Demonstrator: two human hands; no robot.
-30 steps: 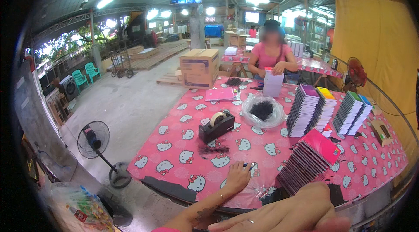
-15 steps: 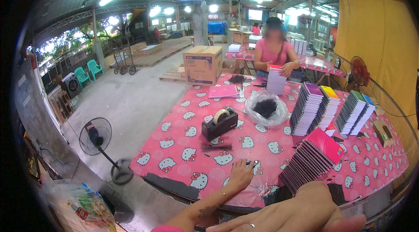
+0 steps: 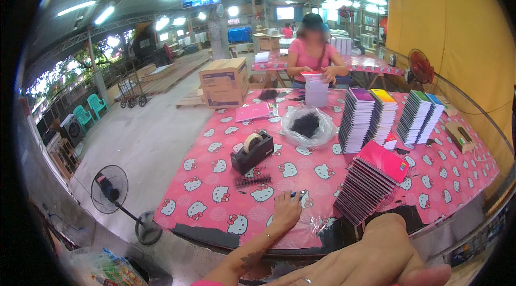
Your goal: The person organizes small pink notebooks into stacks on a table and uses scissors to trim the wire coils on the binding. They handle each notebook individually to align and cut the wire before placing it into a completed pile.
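Note:
My left hand [image 3: 287,212] rests palm down on the pink patterned tablecloth, left of the leaning notebooks. Its fingers are bent at a small dark-blue and silver thing [image 3: 295,194], too small to name. Large in the foreground, my right hand [image 3: 371,251] is raised close to the camera with its fingers stretched out and nothing visible in it. Just beyond it, a tilted stack of spiral notebooks [image 3: 371,184] with pink covers leans on the table. Loose black binding coils [image 3: 252,181] lie beyond my left hand, beside a black tape dispenser [image 3: 252,152].
A plastic bag of black pieces [image 3: 307,126] sits mid-table. Notebook stacks with purple [image 3: 356,120], yellow [image 3: 380,116] and green covers [image 3: 416,116] stand at right. Across the table, a person [image 3: 317,57] handles a white stack [image 3: 316,91]. A carton [image 3: 224,83] and standing fan [image 3: 113,189] are left.
The whole view has shifted, so the table and its contents appear farther left. My left hand stays by the small blue thing, and my right hand remains outstretched in the foreground.

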